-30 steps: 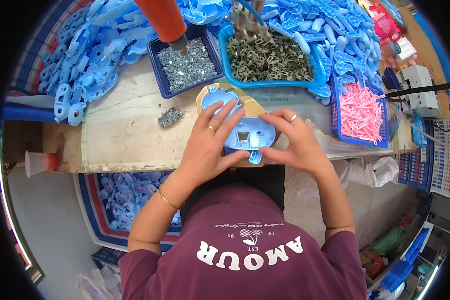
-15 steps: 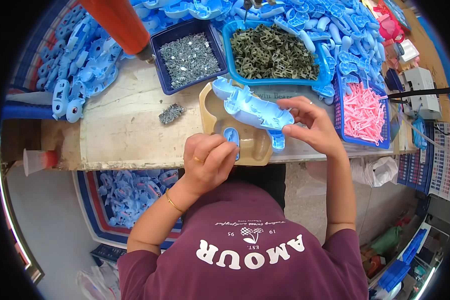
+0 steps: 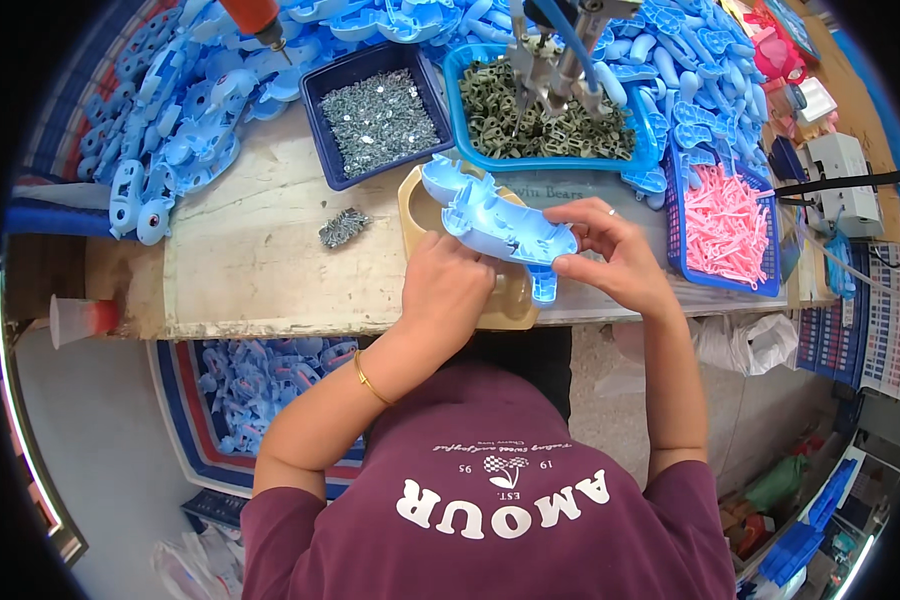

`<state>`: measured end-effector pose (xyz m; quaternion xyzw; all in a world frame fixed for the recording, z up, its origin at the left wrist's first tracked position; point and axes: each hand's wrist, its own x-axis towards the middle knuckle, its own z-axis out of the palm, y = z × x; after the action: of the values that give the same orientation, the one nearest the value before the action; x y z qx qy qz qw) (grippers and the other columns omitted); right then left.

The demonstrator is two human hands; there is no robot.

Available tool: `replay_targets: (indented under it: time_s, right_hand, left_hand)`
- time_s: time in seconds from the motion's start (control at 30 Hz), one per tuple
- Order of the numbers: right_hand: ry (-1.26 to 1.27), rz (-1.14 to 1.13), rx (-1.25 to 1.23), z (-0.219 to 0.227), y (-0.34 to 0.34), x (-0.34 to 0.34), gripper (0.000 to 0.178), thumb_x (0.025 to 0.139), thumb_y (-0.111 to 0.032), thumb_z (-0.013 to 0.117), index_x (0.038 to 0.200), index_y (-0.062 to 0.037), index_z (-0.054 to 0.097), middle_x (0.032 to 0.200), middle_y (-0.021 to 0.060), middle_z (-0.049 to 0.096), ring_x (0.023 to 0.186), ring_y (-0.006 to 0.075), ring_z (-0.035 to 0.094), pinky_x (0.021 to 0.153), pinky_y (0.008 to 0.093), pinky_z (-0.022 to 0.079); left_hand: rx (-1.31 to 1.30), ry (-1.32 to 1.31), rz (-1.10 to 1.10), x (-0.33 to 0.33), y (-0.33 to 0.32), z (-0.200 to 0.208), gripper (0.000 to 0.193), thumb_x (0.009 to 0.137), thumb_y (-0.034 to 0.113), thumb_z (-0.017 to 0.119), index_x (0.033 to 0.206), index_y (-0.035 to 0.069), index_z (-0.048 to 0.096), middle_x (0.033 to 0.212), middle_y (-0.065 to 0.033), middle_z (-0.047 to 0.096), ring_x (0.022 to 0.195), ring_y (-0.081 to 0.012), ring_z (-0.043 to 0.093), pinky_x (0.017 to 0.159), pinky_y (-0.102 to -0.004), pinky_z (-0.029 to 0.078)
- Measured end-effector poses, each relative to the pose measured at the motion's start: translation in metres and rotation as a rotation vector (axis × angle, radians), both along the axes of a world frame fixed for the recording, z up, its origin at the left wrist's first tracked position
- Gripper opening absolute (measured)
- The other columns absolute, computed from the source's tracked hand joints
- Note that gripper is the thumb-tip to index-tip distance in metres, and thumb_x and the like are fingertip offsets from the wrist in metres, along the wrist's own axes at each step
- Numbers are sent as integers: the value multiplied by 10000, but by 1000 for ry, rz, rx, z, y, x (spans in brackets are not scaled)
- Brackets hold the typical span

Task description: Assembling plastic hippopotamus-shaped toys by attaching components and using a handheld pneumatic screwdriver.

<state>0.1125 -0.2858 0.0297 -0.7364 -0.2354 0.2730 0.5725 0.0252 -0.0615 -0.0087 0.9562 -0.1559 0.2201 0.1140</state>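
A light-blue hollow plastic toy shell (image 3: 505, 228) lies tilted over a beige moulded tray (image 3: 415, 205). My right hand (image 3: 615, 255) grips the shell's right end between thumb and fingers. A short blue limb piece (image 3: 543, 285) hangs below that end. My left hand (image 3: 448, 285) is closed, knuckles up, against the shell's near side. The small oval blue plastic part seen in its pinch earlier is now hidden behind the fingers. Left of the tray, a small heap of screws (image 3: 344, 228) rests on the worktable (image 3: 260, 270).
Behind the tray stand a dark-blue bin of screws (image 3: 332, 165) and a bright-blue basin of olive clips (image 3: 480, 158). A basket of pink pieces (image 3: 730, 285) is at right. Overhead hang a red power screwdriver (image 3: 253, 18) and a metal tool head (image 3: 560, 75). Blue parts (image 3: 185, 110) are piled around.
My left hand has moved up and right against the shell, hiding the small part. The shell shifted slightly left. The red screwdriver swung up and away; the metal tool head came lower into view.
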Motion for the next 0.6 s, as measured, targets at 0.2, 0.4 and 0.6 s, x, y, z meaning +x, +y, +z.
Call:
replay_targets:
  time_s: [0.2, 0.4, 0.6]
  right_hand:
    - [-323, 50, -155, 4, 4, -9, 520, 743, -99, 849, 1235, -49, 689, 1141, 54, 585, 910, 145, 558, 811, 296, 498]
    - [-474, 84, -224, 6, 15, -26, 559, 743, -100, 832, 1270, -50, 651, 1150, 106, 571, 973, 233, 606, 848, 339, 513]
    - [-533, 76, -330, 7, 18, -32, 608, 776, -120, 808, 1341, -67, 588, 1176, 139, 567, 999, 291, 618, 855, 373, 518]
  left_hand:
    - [-357, 207, -59, -43, 26, 43, 23, 822, 114, 731, 833, 124, 713, 741, -38, 622, 722, -241, 635, 627, -388, 463]
    - [-246, -93, 271, 22, 91, 37, 23, 864, 134, 726, 883, 121, 726, 742, -51, 629, 665, -260, 642, 551, -384, 469]
    - [-289, -56, 253, 28, 79, 20, 156, 876, 161, 723, 1030, 139, 741, 761, -45, 645, 672, -254, 646, 566, -374, 488]
